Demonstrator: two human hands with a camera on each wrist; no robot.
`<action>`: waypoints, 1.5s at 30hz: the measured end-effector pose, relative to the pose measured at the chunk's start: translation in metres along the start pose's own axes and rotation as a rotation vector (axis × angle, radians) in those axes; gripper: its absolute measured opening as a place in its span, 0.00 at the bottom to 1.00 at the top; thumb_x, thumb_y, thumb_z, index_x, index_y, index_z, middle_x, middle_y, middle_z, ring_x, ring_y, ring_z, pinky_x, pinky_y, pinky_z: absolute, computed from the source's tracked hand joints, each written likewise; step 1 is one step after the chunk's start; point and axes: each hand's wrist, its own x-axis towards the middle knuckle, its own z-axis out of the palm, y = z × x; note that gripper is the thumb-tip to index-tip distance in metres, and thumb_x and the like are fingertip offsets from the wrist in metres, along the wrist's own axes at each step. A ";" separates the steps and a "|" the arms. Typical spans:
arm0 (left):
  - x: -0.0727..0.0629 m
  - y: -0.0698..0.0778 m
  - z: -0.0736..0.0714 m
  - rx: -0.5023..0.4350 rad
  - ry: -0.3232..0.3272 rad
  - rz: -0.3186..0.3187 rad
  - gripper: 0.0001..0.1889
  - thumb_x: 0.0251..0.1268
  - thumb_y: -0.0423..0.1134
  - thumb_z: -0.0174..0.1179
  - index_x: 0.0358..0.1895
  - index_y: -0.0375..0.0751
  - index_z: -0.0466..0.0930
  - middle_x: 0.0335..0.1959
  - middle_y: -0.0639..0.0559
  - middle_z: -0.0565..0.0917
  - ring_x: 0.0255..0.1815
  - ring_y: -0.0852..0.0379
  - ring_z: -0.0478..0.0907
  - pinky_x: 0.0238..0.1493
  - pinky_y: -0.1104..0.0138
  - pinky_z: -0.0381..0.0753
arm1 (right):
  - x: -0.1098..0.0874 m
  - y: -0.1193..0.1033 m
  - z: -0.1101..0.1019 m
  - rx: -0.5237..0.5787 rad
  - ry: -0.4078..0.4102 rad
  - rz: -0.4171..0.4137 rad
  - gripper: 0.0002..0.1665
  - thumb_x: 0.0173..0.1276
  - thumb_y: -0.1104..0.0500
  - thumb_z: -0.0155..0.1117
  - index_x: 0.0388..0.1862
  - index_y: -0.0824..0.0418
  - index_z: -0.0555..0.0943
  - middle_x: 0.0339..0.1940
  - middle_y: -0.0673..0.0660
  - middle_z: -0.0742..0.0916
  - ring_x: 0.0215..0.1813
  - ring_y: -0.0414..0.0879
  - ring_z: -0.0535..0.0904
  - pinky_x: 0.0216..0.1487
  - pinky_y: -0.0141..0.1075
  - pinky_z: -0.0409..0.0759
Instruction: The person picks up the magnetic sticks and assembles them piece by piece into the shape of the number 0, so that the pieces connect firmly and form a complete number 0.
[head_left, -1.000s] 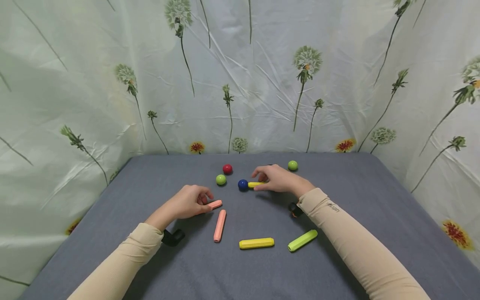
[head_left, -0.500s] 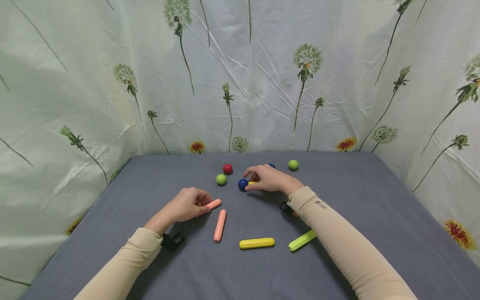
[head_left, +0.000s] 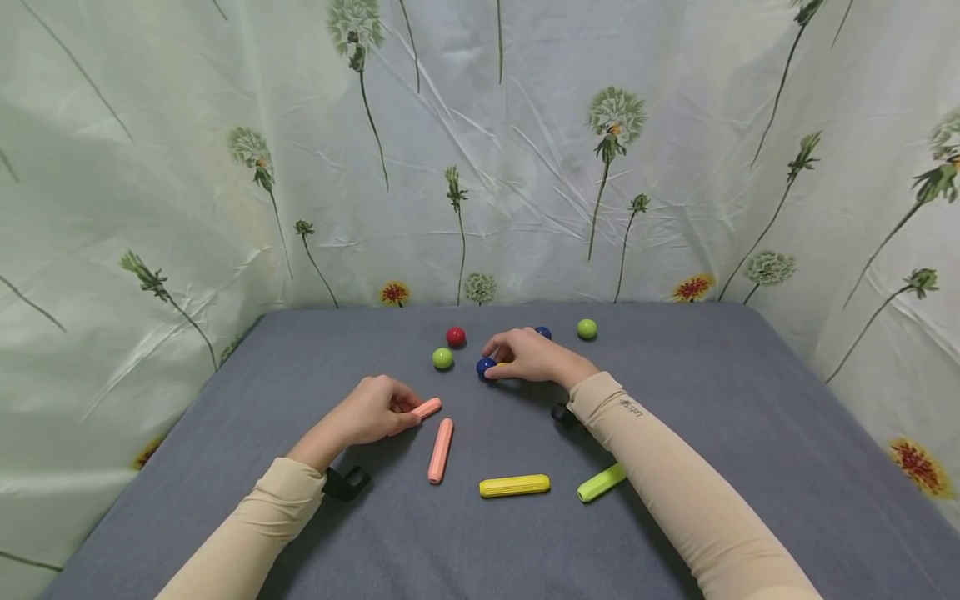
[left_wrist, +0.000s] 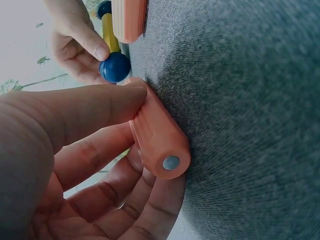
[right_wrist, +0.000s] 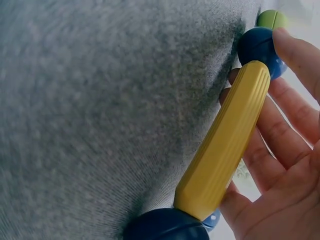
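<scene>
My left hand (head_left: 378, 408) pinches a salmon-pink ribbed magnetic rod (left_wrist: 160, 135) between thumb and fingers, low over the cloth. A metal disc shows in the rod's end in the left wrist view. My right hand (head_left: 532, 357) holds a blue ball (right_wrist: 260, 50), thumb on its side and fingers behind it. That ball sits against one end of a yellow ribbed rod (right_wrist: 225, 140). At the rod's other end is a second blue ball (right_wrist: 167, 225), hidden by the hand in the head view. A second pink rod (head_left: 441, 451) lies beside the left hand.
A yellow rod (head_left: 514, 486) and a lime-green rod (head_left: 602, 482), partly behind the right sleeve, lie nearer on the grey cloth (head_left: 405, 542). Farther back are a red ball (head_left: 455, 337), two green balls (head_left: 442, 358) and another blue ball (head_left: 543, 332). A flowered curtain (head_left: 525, 167) hangs behind.
My right hand has slid left along the yellow rod to the blue ball at its end, uncovering the blue ball behind. The left hand has barely moved, its pink rod shifting slightly.
</scene>
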 end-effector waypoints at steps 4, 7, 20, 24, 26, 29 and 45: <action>0.000 0.001 0.000 -0.013 -0.001 -0.012 0.05 0.67 0.37 0.74 0.43 0.42 0.93 0.27 0.56 0.86 0.30 0.61 0.77 0.33 0.66 0.77 | -0.001 0.001 -0.001 0.011 -0.004 0.009 0.25 0.77 0.49 0.71 0.67 0.59 0.84 0.56 0.58 0.91 0.57 0.49 0.88 0.60 0.44 0.85; 0.001 0.001 0.001 -0.016 -0.003 -0.019 0.06 0.66 0.38 0.76 0.43 0.42 0.93 0.27 0.56 0.86 0.30 0.61 0.77 0.33 0.66 0.78 | -0.001 0.001 -0.002 0.016 -0.010 0.016 0.24 0.78 0.50 0.71 0.67 0.59 0.84 0.57 0.58 0.91 0.58 0.49 0.88 0.60 0.43 0.85; 0.003 -0.002 0.001 -0.006 -0.005 0.008 0.07 0.68 0.40 0.74 0.43 0.41 0.90 0.25 0.56 0.84 0.28 0.62 0.77 0.34 0.67 0.77 | 0.001 -0.001 -0.005 0.001 -0.029 0.038 0.21 0.78 0.51 0.71 0.64 0.60 0.86 0.54 0.58 0.92 0.55 0.48 0.87 0.59 0.42 0.85; 0.005 -0.004 -0.001 -0.018 0.027 0.012 0.07 0.68 0.39 0.74 0.43 0.41 0.90 0.26 0.56 0.85 0.29 0.62 0.79 0.35 0.65 0.79 | 0.001 -0.002 -0.005 -0.003 -0.036 0.041 0.21 0.79 0.51 0.70 0.64 0.59 0.85 0.55 0.58 0.92 0.56 0.48 0.87 0.60 0.42 0.85; 0.007 -0.003 -0.002 -0.034 0.048 0.011 0.07 0.68 0.39 0.74 0.43 0.41 0.90 0.26 0.55 0.86 0.29 0.61 0.80 0.35 0.64 0.80 | 0.001 -0.002 -0.005 -0.004 -0.036 0.041 0.21 0.79 0.51 0.70 0.64 0.59 0.85 0.56 0.58 0.92 0.57 0.48 0.88 0.60 0.42 0.85; 0.010 0.000 -0.005 -0.053 0.073 0.012 0.06 0.68 0.40 0.74 0.42 0.42 0.90 0.27 0.55 0.86 0.30 0.60 0.80 0.36 0.63 0.80 | 0.001 -0.003 -0.006 -0.002 -0.034 0.042 0.21 0.78 0.51 0.70 0.64 0.60 0.85 0.55 0.58 0.92 0.57 0.48 0.88 0.60 0.42 0.85; 0.024 0.033 0.001 -0.098 0.061 -0.006 0.08 0.67 0.41 0.74 0.45 0.42 0.93 0.29 0.56 0.91 0.31 0.60 0.82 0.33 0.65 0.79 | 0.001 0.000 -0.004 0.006 -0.022 0.030 0.21 0.79 0.52 0.70 0.64 0.60 0.85 0.55 0.58 0.92 0.55 0.48 0.88 0.59 0.42 0.85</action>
